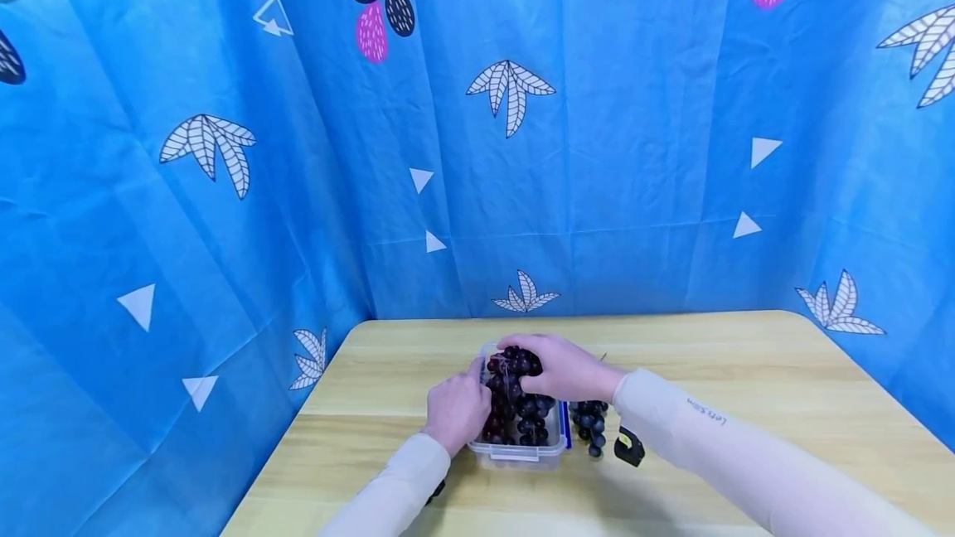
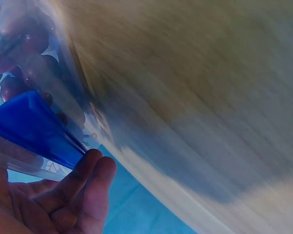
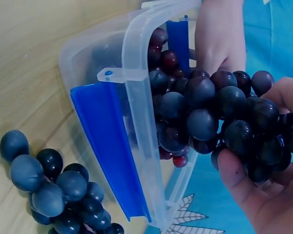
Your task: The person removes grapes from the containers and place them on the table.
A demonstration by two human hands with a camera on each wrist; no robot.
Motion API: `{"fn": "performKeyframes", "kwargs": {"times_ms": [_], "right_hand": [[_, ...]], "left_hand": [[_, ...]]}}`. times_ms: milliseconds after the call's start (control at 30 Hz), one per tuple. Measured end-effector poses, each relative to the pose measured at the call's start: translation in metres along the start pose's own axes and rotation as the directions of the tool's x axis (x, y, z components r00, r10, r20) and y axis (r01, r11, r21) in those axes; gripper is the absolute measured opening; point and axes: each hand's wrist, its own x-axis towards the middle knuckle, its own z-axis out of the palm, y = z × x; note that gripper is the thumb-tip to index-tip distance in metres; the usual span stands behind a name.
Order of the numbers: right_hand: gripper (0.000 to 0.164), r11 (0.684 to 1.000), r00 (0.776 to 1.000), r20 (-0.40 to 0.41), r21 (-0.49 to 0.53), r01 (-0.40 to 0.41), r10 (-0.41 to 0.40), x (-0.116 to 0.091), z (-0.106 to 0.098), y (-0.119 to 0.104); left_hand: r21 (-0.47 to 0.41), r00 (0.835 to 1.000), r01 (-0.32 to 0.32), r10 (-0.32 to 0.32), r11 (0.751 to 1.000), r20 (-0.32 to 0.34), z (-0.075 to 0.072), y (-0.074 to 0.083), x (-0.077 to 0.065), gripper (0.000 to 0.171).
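Observation:
A clear plastic container (image 1: 522,457) with blue side clips (image 3: 110,146) stands on the table, full of dark grapes. My left hand (image 1: 457,408) holds its left wall; in the left wrist view the fingertips (image 2: 101,178) lie at the lower end of that side's blue clip (image 2: 36,126). Over the container my right hand (image 1: 563,367) grips a bunch of dark grapes (image 3: 229,122), thumb and fingers around its upper part. The bunch hangs partly inside, against reddish grapes (image 3: 169,59). Another bunch (image 1: 589,421) lies outside, right of the container.
The light wooden table (image 1: 358,454) reaches a blue patterned curtain (image 1: 522,189) behind and at the sides. A black strap device (image 1: 629,446) sits under my right wrist. Both forearms wear pale sleeves (image 1: 746,446).

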Motion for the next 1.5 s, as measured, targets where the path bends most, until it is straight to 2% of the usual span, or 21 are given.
{"fn": "performKeyframes", "kwargs": {"times_ms": [133,467,633,933,1500], "right_hand": [[0.062,1.0,1.0,-0.015,-0.018,0.016,-0.016,0.001,-0.007,-0.003],[0.063,0.999,0.999,-0.035,-0.036,-0.004,0.003,0.0,-0.024,-0.009],[0.065,1.0,0.999,-0.037,-0.01,-0.016,0.016,-0.002,-0.036,-0.013],[0.062,1.0,0.995,-0.098,-0.028,0.009,-0.012,-0.01,-0.057,-0.017],[0.06,0.997,0.987,-0.14,-0.013,-0.078,0.076,-0.036,-0.089,-0.015]], "left_hand": [[-0.001,1.0,0.004,-0.004,1.0,0.003,-0.001,0.0,0.003,0.053],[0.004,1.0,0.02,-0.02,1.0,0.0,-0.002,-0.001,0.003,0.051],[0.003,1.0,0.018,-0.018,1.0,-0.004,-0.001,-0.002,0.003,0.052],[-0.015,1.0,0.016,-0.016,1.0,-0.004,-0.002,0.0,0.003,0.052],[-0.032,1.0,0.022,-0.022,0.999,0.012,0.001,0.001,0.0,0.052]]}}
